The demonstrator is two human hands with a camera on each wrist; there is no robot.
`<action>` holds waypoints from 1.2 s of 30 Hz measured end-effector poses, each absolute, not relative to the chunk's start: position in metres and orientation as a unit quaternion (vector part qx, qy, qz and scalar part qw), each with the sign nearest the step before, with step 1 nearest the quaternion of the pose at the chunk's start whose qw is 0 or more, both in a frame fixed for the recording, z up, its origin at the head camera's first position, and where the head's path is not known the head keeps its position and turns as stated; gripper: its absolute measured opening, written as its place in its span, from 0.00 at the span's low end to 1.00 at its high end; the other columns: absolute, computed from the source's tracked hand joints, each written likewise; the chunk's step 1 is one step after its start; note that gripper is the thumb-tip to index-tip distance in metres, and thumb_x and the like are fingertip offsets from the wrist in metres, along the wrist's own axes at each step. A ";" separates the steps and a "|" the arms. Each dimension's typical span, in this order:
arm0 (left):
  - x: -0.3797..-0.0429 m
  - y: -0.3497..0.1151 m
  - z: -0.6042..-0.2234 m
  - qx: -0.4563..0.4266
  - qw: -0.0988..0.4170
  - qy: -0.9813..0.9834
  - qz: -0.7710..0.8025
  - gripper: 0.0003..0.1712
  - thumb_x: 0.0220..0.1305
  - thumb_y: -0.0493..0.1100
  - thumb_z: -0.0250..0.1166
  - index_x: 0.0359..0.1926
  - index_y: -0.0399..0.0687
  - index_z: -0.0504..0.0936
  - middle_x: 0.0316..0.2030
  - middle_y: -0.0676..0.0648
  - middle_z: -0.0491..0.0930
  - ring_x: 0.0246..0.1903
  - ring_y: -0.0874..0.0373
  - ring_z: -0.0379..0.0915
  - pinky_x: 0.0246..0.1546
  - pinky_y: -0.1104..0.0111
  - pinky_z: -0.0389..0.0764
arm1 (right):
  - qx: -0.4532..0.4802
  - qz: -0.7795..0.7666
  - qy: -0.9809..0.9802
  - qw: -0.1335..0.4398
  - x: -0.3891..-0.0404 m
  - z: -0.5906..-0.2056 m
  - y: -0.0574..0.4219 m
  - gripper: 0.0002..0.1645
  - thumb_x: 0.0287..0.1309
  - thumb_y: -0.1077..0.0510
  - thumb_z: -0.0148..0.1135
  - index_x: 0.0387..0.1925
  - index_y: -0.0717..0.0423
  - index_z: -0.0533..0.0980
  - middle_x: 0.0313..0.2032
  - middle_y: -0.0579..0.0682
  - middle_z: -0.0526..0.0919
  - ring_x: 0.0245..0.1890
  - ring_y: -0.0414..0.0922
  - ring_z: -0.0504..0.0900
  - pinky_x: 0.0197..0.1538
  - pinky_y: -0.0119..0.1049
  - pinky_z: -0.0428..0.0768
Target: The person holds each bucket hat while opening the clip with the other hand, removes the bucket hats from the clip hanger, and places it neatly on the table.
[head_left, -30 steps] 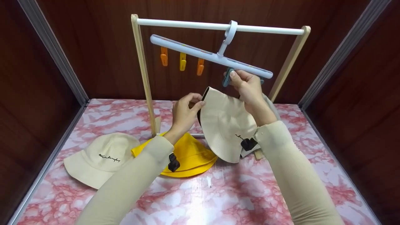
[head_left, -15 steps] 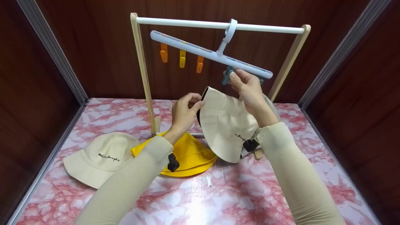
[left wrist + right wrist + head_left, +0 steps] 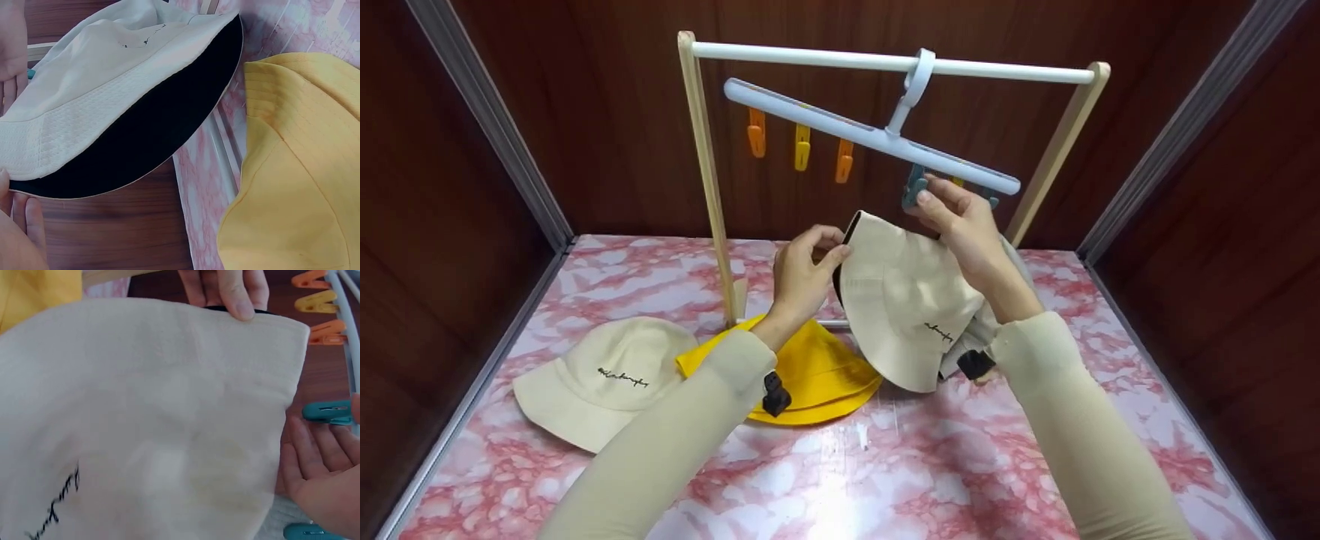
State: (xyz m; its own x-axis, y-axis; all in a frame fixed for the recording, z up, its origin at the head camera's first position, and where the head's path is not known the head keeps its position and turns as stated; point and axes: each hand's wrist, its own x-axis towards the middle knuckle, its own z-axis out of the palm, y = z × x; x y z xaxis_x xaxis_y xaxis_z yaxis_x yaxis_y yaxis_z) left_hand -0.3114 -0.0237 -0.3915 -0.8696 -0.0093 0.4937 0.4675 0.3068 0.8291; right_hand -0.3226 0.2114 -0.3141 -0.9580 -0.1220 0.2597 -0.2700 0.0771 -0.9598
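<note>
My left hand [image 3: 802, 266] pinches the brim edge of a cream bucket hat [image 3: 896, 277], whose black lining shows in the left wrist view. The hat is tilted on its side, with dark stitched lettering on its crown. My right hand [image 3: 971, 229] pinches a teal clothespin [image 3: 913, 187] on a light blue hanger [image 3: 825, 120], thumb on the near side. In the right wrist view this clothespin [image 3: 327, 410] lies just off the hat's edge, and the other right fingers [image 3: 315, 450] extend beside the cloth. A grey hat [image 3: 981, 330] is partly hidden behind the cream one.
The hanger tilts down to the right on a rack's white bar [image 3: 810, 55]. Orange clothespins [image 3: 756, 135] and a yellow clothespin [image 3: 802, 150] dangle on its left half. A yellow hat [image 3: 817, 375] and another cream hat [image 3: 615, 367] lie on the pink-marbled table [image 3: 930, 465].
My right hand has shifted slightly right and down at the teal clothespin, uncovering more of the lettering and the grey hat. My left hand keeps its hold on the brim.
</note>
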 end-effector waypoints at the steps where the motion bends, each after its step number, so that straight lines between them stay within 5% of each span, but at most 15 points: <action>1: -0.311 -0.024 -0.392 -0.146 0.211 -0.780 -0.570 0.08 0.72 0.45 0.71 0.47 0.47 0.87 0.41 0.49 0.88 0.42 0.56 0.83 0.48 0.65 0.84 | 0.133 0.656 -0.741 0.054 -0.320 -0.315 0.214 0.33 0.80 0.54 0.57 0.78 0.63 0.65 0.69 0.61 0.78 0.64 0.53 0.82 0.74 0.47 0.72; 8: -0.309 -0.024 -0.394 -0.150 0.223 -0.769 -0.580 0.08 0.72 0.45 0.72 0.46 0.47 0.88 0.41 0.49 0.88 0.40 0.57 0.84 0.47 0.65 0.85 | 0.141 0.616 -0.772 0.066 -0.303 -0.322 0.234 0.28 0.79 0.55 0.59 0.73 0.61 0.72 0.68 0.60 0.80 0.59 0.42 0.85 0.68 0.39 0.78; 17: -0.302 -0.025 -0.395 -0.137 0.214 -0.763 -0.594 0.09 0.72 0.46 0.71 0.48 0.48 0.87 0.42 0.50 0.88 0.42 0.57 0.83 0.49 0.66 0.85 | 0.127 0.638 -0.748 0.131 -0.279 -0.337 0.265 0.22 0.77 0.62 0.61 0.65 0.69 0.77 0.54 0.53 0.89 0.55 0.48 0.87 0.61 0.35 0.83; 36: -0.290 -0.030 -0.401 -0.130 0.211 -0.743 -0.622 0.08 0.72 0.45 0.71 0.47 0.48 0.87 0.42 0.50 0.87 0.42 0.57 0.81 0.47 0.66 0.83 | 0.014 0.668 -0.727 0.158 -0.237 -0.413 0.310 0.23 0.75 0.63 0.63 0.64 0.73 0.73 0.52 0.51 0.86 0.49 0.44 0.89 0.56 0.34 0.85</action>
